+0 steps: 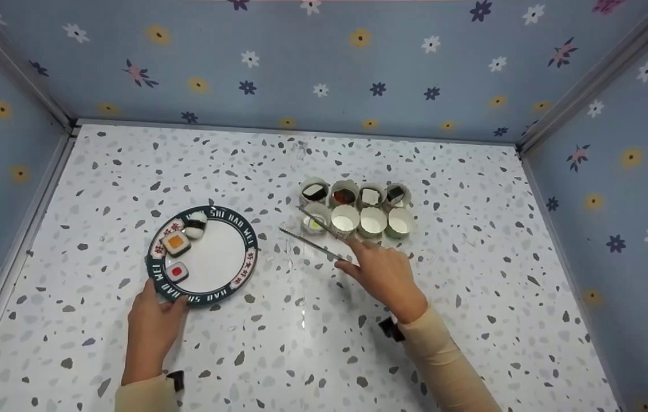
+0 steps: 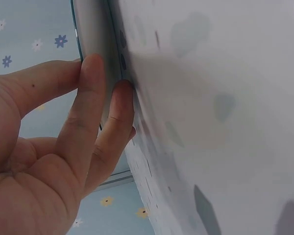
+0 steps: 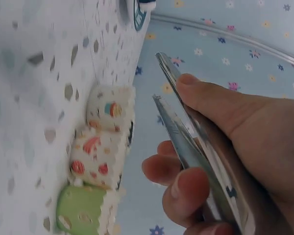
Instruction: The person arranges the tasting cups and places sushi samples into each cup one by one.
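Observation:
My left hand [image 1: 155, 320] grips the near-left rim of a round plate [image 1: 204, 297] with a dark green lettered border; in the left wrist view, fingers [image 2: 90, 93] reach the plate's underside. On the plate's left half sit three toy sushi pieces: one with a black band [image 1: 196, 225], one orange-centred [image 1: 176, 243] and one red-centred [image 1: 177, 272]. My right hand [image 1: 384, 274] holds metal tongs [image 3: 186, 137], their tips apart with nothing between them. One tong arm reaches over the front-left paper cup [image 1: 315, 218], which contains a pale piece with a yellow-green centre.
Back-row cups hold a black-and-white piece [image 1: 315, 191], a red-and-black piece [image 1: 344, 197], a white piece [image 1: 370, 197] and a black-topped piece [image 1: 395, 194]. The speckled table [image 1: 267, 355] meets floral walls [image 1: 278, 63] at its back and sides.

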The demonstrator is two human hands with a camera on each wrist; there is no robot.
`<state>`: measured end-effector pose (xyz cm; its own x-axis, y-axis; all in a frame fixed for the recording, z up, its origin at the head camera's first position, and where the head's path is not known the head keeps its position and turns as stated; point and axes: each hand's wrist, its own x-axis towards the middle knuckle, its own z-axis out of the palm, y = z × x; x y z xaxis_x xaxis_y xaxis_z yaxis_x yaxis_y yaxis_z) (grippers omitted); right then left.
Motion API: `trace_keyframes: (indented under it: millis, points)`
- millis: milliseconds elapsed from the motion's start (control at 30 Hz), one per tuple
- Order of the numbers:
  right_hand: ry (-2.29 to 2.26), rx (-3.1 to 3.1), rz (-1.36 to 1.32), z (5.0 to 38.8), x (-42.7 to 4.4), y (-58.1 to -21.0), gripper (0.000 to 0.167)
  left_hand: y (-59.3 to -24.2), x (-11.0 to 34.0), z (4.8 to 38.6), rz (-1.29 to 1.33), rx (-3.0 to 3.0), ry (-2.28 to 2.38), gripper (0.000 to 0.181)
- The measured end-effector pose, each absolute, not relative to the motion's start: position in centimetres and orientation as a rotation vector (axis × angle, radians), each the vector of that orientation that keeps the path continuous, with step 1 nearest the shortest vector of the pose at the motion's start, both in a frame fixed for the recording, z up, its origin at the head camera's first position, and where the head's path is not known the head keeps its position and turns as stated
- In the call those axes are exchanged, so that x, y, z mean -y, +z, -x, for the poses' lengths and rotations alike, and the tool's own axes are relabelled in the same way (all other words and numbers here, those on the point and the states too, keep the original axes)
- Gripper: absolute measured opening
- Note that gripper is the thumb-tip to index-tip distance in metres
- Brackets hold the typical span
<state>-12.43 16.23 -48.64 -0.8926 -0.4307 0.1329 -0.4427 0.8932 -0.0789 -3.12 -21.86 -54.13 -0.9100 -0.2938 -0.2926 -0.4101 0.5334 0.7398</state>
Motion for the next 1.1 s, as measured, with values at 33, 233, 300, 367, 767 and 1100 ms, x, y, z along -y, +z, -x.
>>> trace_keyframes:
  millis: [33,233,300,367,767,1100]
  points:
    - [0.152,2.944,-0.7,12.3,-15.8,-48.8,0.05,-54.2,21.9,3.1,0.605,-2.636,1.326,0.074]
    - [0.175,2.941,-0.799,12.2,-13.1,-49.7,0.047,-54.3,21.9,3.1,0.601,-2.643,1.328,0.072]
    - [0.203,2.951,-0.827,12.4,-12.2,-50.0,0.045,-54.2,22.0,3.1,0.602,-2.645,1.321,0.073]
    - [0.226,2.958,-0.848,12.5,-11.5,-50.4,0.043,-54.1,22.0,3.2,0.602,-2.643,1.317,0.073]
    - [0.222,3.049,-0.881,13.7,-7.3,-51.1,0.048,-54.0,22.0,3.2,0.609,-2.64,1.32,0.076]
    - [0.153,3.044,-1.015,15.7,-4.1,-50.7,0.05,-54.2,21.9,3.2,0.626,-2.632,1.306,0.077]
